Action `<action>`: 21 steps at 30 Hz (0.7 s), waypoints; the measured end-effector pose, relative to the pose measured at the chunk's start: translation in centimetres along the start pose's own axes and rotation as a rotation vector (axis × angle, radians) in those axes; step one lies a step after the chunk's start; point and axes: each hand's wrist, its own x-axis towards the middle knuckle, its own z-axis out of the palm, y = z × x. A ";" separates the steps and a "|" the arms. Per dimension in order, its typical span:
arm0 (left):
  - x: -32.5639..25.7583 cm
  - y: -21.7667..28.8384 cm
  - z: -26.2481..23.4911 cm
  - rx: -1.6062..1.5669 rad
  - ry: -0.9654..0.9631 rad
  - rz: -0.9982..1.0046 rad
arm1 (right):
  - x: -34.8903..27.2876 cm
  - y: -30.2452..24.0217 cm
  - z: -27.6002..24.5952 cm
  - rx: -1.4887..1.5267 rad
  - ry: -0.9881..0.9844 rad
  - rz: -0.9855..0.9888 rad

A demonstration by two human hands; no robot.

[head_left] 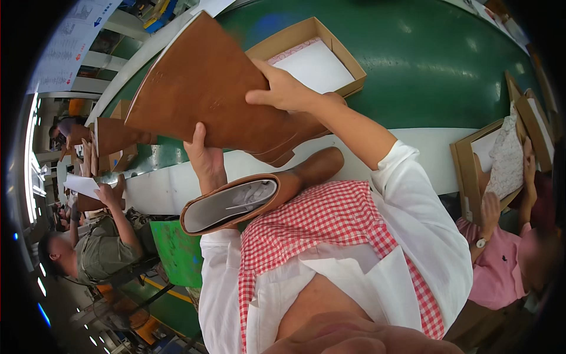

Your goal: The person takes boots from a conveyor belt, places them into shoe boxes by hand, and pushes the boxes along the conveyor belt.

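Note:
A tall brown boot (200,88) is held up over the table edge, its wide shaft toward the upper left and its foot toward the right. My right hand (283,88) grips the far side of the shaft, thumb on the leather. On the near side my left hand (206,159) holds the shaft's edge, the thumb showing and part of the fingers hidden. A second brown boot (295,183) lies against my checked apron, its opening toward the left, with pale lining and crumpled white material inside. It covers part of my left forearm.
An open cardboard box (354,74) with white paper inside sits on the green table surface (424,71). At right, a co-worker's hands are at another open box (466,177). At left, another person holds a white sheet (81,185) beside more brown boots. A green panel (174,251) stands near my left side.

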 end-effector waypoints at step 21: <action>5.5 1.6 0.7 0.113 -0.224 0.096 | -1.3 4.4 0.4 -0.080 0.251 -0.060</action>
